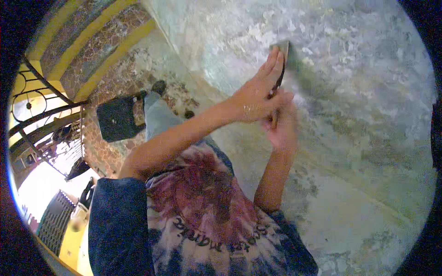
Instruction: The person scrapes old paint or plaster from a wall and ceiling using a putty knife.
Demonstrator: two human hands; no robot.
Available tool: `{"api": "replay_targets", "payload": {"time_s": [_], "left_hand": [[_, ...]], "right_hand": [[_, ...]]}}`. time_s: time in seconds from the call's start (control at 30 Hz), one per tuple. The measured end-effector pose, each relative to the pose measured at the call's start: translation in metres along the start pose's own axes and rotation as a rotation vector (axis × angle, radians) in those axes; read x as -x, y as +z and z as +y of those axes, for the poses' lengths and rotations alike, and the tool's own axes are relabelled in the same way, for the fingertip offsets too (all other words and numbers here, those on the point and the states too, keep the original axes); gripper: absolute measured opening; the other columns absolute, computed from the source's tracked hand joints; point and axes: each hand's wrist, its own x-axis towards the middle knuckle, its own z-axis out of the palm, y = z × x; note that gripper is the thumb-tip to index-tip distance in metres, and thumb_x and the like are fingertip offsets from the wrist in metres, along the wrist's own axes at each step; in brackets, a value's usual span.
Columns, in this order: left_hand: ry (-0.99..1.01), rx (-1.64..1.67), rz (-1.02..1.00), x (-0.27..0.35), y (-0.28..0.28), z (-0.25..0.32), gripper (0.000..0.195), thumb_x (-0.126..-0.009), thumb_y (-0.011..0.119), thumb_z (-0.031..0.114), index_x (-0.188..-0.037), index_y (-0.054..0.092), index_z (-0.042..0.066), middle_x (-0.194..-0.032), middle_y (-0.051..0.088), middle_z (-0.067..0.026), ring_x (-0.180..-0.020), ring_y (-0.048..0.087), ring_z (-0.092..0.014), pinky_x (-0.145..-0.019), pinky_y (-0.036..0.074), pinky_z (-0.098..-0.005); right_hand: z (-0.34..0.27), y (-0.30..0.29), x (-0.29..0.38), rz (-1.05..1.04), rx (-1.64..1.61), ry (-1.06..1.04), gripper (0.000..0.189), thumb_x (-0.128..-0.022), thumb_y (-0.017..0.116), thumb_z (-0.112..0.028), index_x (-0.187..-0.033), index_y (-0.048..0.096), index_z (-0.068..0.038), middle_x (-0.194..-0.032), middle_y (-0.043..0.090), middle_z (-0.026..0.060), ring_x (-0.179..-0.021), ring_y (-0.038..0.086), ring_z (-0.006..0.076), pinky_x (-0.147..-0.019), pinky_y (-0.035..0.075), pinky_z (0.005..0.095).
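Both of my hands are on a flat-bladed scraper [285, 51] at the wall [345, 86]. My right hand [285, 117], blurred, is closed around its handle [275, 119]. My left hand [255, 93] lies along the tool, its fingers stretched flat over the blade and its thumb reaching across by the right hand. Much of the blade and handle is hidden by the hands. The wall is mottled grey-green with rough white patches, and the tool's shadow falls on it. Whether the blade's edge touches the wall, I cannot tell.
Yellow-edged steps [103, 20] rise at upper left beside a black metal railing [45, 82]. A dark stool or box [117, 119] stands on the patterned floor [110, 155] near my leg [159, 110]. Another person [80, 214] appears small at lower left, near a dark lattice panel [57, 217].
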Motion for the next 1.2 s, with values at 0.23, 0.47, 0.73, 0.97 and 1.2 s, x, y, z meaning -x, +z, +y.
{"api": "replay_targets", "payload": {"time_s": [0.23,0.47,0.73,0.97,1.2], "left_hand": [[0.025,-0.022,0.017,0.009,0.008,-0.011,0.081,-0.09,0.044,0.039,-0.141,0.0,-0.005,-0.146,-0.002,-0.0291,-0.137,0.002,-0.039,-0.111,0.01,-0.0395],[0.025,0.106,0.041,0.014,0.006,-0.015,0.082,-0.086,0.047,0.034,-0.141,-0.001,-0.005,-0.147,-0.002,-0.0282,-0.138,0.002,-0.039,-0.111,0.011,-0.0394],[-0.225,0.195,0.11,-0.003,-0.022,-0.021,0.078,-0.09,0.042,0.037,-0.139,0.003,-0.01,-0.146,0.001,-0.0303,-0.138,0.001,-0.038,-0.112,0.01,-0.0386],[-0.073,0.092,0.133,-0.005,-0.039,-0.016,0.084,-0.09,0.043,0.042,-0.134,0.004,-0.018,-0.143,0.002,-0.0355,-0.137,0.002,-0.04,-0.112,0.01,-0.0385],[-0.149,0.095,0.135,-0.003,-0.034,-0.034,0.082,-0.09,0.044,0.04,-0.138,0.004,-0.012,-0.144,0.003,-0.0336,-0.137,0.004,-0.039,-0.112,0.01,-0.038]], "right_hand": [[0.012,0.015,-0.01,0.212,0.322,-0.221,0.043,-0.093,0.05,-0.027,-0.13,0.046,-0.007,-0.086,0.056,-0.0016,-0.055,0.042,0.0033,-0.043,0.033,0.0195],[0.012,0.034,-0.002,0.259,0.32,-0.166,0.047,-0.094,0.047,-0.031,-0.133,0.042,-0.004,-0.121,0.054,0.0102,-0.097,0.055,0.018,-0.078,0.046,0.0283],[0.027,0.044,-0.041,0.131,0.5,-0.299,0.053,-0.094,0.046,-0.037,-0.134,0.04,-0.002,-0.124,0.053,0.0117,-0.105,0.053,0.0169,-0.084,0.044,0.0289],[0.03,0.052,-0.043,0.157,0.564,-0.329,0.051,-0.094,0.045,-0.035,-0.133,0.041,-0.001,-0.123,0.053,0.0119,-0.104,0.053,0.0178,-0.085,0.044,0.0296],[0.037,0.053,-0.046,0.16,0.611,-0.32,0.049,-0.094,0.044,-0.032,-0.132,0.041,-0.001,-0.122,0.054,0.0122,-0.103,0.054,0.0187,-0.085,0.044,0.0303]]}}
